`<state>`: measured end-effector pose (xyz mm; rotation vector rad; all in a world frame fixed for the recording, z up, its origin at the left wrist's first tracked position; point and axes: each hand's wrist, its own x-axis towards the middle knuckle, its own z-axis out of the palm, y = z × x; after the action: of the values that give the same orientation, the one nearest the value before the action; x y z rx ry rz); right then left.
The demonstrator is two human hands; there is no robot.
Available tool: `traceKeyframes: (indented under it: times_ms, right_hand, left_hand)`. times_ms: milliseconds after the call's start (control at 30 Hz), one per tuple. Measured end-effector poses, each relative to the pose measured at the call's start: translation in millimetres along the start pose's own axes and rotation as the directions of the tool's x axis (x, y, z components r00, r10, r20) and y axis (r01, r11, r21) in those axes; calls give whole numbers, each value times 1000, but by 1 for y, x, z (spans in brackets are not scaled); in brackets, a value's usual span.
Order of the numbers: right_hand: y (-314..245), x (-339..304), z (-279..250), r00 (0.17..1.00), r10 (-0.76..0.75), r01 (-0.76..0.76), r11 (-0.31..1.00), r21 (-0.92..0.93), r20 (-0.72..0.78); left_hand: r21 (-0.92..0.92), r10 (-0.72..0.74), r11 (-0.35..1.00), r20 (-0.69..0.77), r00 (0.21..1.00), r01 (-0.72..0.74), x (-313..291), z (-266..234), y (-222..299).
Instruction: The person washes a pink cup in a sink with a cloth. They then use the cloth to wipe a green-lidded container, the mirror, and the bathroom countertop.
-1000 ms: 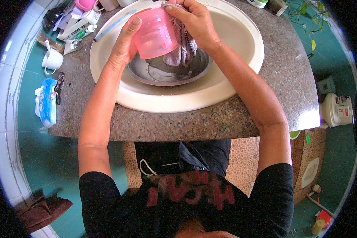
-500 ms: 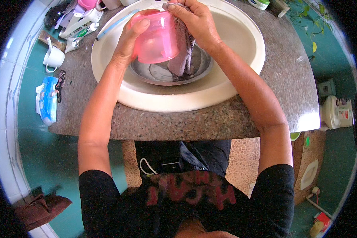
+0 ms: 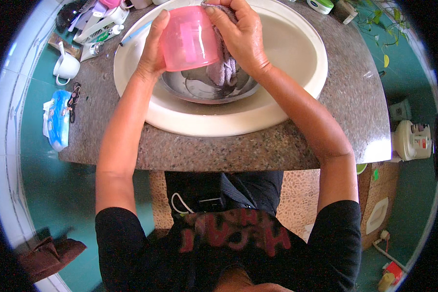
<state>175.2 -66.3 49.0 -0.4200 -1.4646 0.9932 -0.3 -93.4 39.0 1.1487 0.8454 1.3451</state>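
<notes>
Above the sink, my left hand [image 3: 155, 45] grips a translucent pink plastic cup [image 3: 190, 41] by its left side, thumb near the top. At the cup's right edge my right hand [image 3: 239, 36] pinches a greyish-purple cloth [image 3: 223, 70] against the rim. The cloth hangs down toward a round metal basin [image 3: 199, 92], which sits inside the cream oval sink [image 3: 204, 125]. Some water shows in the basin. Part of the cloth is hidden behind the cup and my right fingers.
On the speckled stone counter [image 3: 348, 109], a blue toothbrush-like stick [image 3: 135, 34] leans at the sink's left rim. Farther left are a white mug [image 3: 67, 67], tubes and a blue tissue pack [image 3: 58, 126]. A green-and-white round container [image 3: 320, 5] stands at the back right.
The pink cup has been tilted more upright and raised slightly. My left thumb has shifted from the cup's front to its upper left side; the cloth has moved a little with my right hand.
</notes>
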Motion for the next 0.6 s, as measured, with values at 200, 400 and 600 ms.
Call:
traceKeyframes:
  times_ms: [200, 400, 600]
  right_hand:
    - [0, 3, -2, 988, -149, 142, 981, -133, -38]
    - [-8, 0, -1, 941, -300, 338, 838, -427, 155]
    - [15, 8, -12, 976, 206, -215, 962, 170, 69]
  left_hand:
    - [119, -23, 992, -129, 991, 39, 5, 3, -2]
    - [-75, -116, 991, -102, 988, 108, 12, -20, -18]
    - [94, 168, 981, 38, 985, -171, 9, -14, -11]
